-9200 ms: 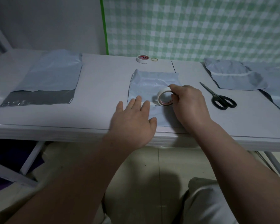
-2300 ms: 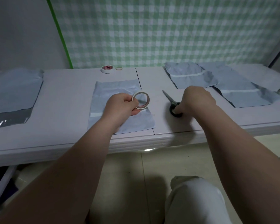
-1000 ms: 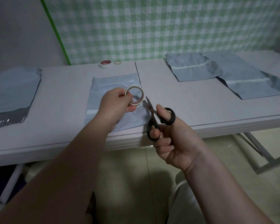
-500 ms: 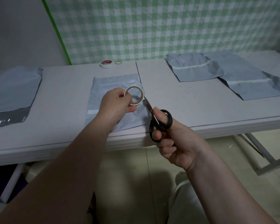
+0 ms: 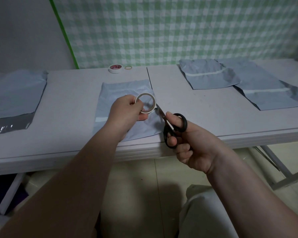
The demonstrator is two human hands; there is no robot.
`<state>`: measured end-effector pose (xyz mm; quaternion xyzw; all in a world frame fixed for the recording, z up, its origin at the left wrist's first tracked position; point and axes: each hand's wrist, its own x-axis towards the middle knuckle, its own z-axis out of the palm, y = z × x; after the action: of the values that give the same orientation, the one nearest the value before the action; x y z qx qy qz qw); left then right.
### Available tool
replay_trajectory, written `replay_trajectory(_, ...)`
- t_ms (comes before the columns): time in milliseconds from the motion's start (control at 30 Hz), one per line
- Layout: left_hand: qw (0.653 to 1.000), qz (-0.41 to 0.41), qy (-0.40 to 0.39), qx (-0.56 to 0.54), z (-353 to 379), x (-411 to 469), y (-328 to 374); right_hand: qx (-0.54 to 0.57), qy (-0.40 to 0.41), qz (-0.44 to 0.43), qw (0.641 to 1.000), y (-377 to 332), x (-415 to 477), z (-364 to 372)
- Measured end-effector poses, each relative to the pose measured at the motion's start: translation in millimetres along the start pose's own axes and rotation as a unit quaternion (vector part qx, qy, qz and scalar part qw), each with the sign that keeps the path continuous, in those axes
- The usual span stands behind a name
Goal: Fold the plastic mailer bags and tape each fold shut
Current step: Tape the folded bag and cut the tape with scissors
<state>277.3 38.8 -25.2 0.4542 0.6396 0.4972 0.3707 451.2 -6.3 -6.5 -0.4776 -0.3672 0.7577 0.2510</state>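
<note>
The mailer bag (image 5: 117, 88) you are working on lies flat on the worktop (image 5: 76, 93), close to its front edge and partly under your hands. It is thin, soft film, light and slippery, so I judge it will slide and spring open unless you press the fold flat and handle it by the edges. The tape roll (image 5: 154, 105) is light and stiff. Hold it by the rim and keep any free end clear, since it will stick to itself. The picture does not show whether a strip is drawn out. Your left hand (image 5: 126, 110) hovers over the bag, its grip pinched on the roll's left rim, the ring facing you. Your right hand (image 5: 193, 145) is raised just in front of the worktop's edge, palm turned towards you, its grip closed through the loops of the scissors (image 5: 175, 126). The blades are almost together and the tips sit right at the roll's lower right edge.
</note>
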Motion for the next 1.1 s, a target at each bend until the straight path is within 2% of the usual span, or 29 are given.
replay_trajectory(400, 1.000, -0.005, -0.005, -0.010, 0.0, -1.4, 1.3, 0.010, 0.021, -0.022, 0.999, 1.2, 3.5, 0.3)
replay_trajectory(633, 0.999, -0.018, 0.000, -0.051, -1.7, -1.1, 2.1, 0.012, 0.018, -0.038, 0.999, -4.0, -0.7, -2.2)
replay_trajectory(700, 0.996, -0.031, -0.002, -0.088, -2.9, -0.7, 5.0, -0.014, 0.041, -0.065, 0.997, -9.7, -2.0, -3.9)
replay_trajectory(767, 0.989, -0.046, -0.011, -0.140, -5.1, -1.2, 9.6, -0.084, 0.109, -0.110, 0.984, -15.4, 1.5, -8.9)
replay_trajectory(833, 0.985, -0.039, -0.021, -0.165, -9.1, -2.5, 12.5, -0.196, 0.215, -0.156, 0.944, -21.5, 8.3, -14.7)
replay_trajectory(933, 0.993, 0.031, 0.011, -0.110, -21.1, -4.4, 13.1, -0.414, 0.355, -0.186, 0.817, -30.8, 19.8, -20.6)
replay_trajectory(1000, 0.993, 0.088, 0.072, -0.016, -35.2, -5.6, 13.9, -0.488, 0.397, -0.199, 0.752, -34.3, 24.2, -17.7)
replay_trajectory(1100, 0.957, 0.153, 0.155, 0.191, -62.4, -8.8, 13.1, -0.544, 0.422, -0.204, 0.697, -34.0, 29.7, -8.5)
